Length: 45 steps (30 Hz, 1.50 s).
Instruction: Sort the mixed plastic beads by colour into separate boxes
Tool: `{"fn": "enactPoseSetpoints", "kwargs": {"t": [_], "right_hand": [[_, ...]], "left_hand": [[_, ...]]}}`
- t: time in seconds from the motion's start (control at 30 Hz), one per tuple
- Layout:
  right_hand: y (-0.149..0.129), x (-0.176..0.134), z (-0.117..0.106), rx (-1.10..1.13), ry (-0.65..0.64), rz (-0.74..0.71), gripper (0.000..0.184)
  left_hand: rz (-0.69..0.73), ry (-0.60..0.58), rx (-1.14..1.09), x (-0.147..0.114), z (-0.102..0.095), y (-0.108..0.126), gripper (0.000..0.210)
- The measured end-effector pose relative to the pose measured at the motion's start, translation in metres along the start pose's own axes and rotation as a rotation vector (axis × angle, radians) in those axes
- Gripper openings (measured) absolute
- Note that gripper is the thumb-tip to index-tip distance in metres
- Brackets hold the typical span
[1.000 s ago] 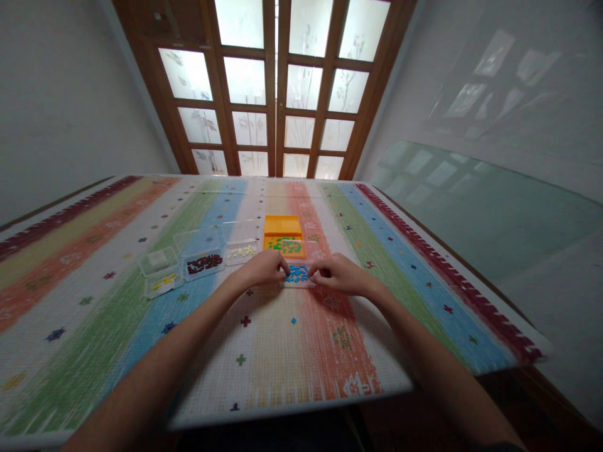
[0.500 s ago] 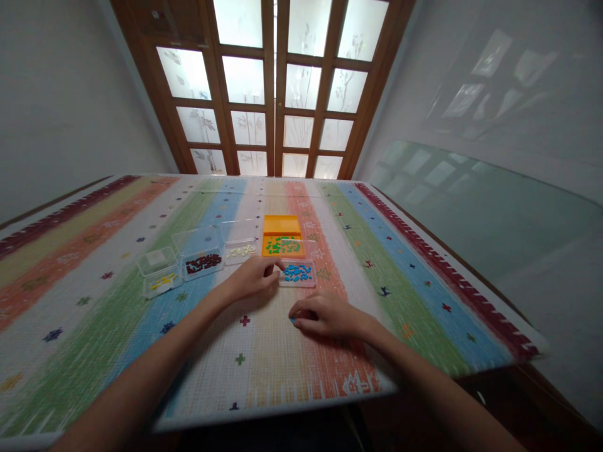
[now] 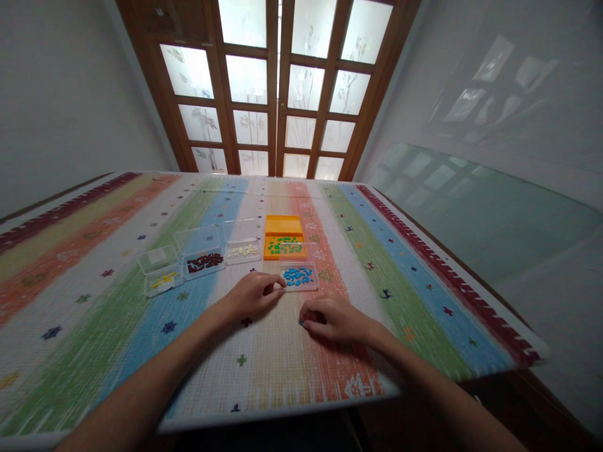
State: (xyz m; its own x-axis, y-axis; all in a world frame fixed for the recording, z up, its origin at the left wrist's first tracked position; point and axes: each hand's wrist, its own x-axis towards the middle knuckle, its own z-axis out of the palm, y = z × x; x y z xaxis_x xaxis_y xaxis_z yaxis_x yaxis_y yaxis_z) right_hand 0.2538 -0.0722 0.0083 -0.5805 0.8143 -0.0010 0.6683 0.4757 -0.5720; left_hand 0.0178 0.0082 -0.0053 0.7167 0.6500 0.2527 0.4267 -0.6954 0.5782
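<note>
One blue piece (image 3: 301, 322) is pinched in my right hand (image 3: 330, 318); the clear plastic box (image 3: 311, 286) lies beyond, closer to my left hand (image 3: 257, 294), curled at its left edge, hold unclear.

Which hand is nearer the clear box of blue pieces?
Left. The left hand is at the left edge of the clear box; the right hand is apart from it, on the near side.
</note>
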Motion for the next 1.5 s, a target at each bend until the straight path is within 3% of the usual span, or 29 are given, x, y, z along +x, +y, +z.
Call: {"fn": "enactPoseSetpoints", "kwargs": {"t": [0.2, 0.53, 0.67, 0.97, 1.13, 1.33, 1.5], "right_hand": [[0.003, -0.013, 0.005, 0.080, 0.005, -0.014, 0.018], [0.001, -0.023, 0.008, 0.244, -0.060, 0.001, 0.027], [0.002, -0.026, 0.007, 0.283, -0.110, 0.023, 0.022], [-0.001, -0.023, 0.005, 0.187, -0.100, 0.017, 0.023], [-0.002, -0.013, -0.006, 0.123, -0.077, -0.054, 0.017], [0.009, 0.019, -0.026, 0.176, 0.195, -0.020, 0.019], [0.013, 0.054, -0.026, 0.016, 0.174, -0.023, 0.014]], "left_hand": [[-0.011, 0.023, -0.027, -0.004, 0.002, -0.002, 0.024], [-0.093, 0.141, 0.023, -0.003, 0.003, -0.001, 0.053], [-0.074, 0.202, 0.033, -0.002, 0.003, 0.000, 0.062], [-0.096, 0.136, 0.043, 0.001, 0.008, -0.004, 0.070], [-0.100, 0.147, 0.028, -0.001, 0.009, -0.005, 0.075], [-0.067, 0.133, 0.014, -0.003, 0.011, -0.006, 0.077], [-0.066, 0.111, 0.008, -0.003, 0.009, -0.006, 0.079]]}}
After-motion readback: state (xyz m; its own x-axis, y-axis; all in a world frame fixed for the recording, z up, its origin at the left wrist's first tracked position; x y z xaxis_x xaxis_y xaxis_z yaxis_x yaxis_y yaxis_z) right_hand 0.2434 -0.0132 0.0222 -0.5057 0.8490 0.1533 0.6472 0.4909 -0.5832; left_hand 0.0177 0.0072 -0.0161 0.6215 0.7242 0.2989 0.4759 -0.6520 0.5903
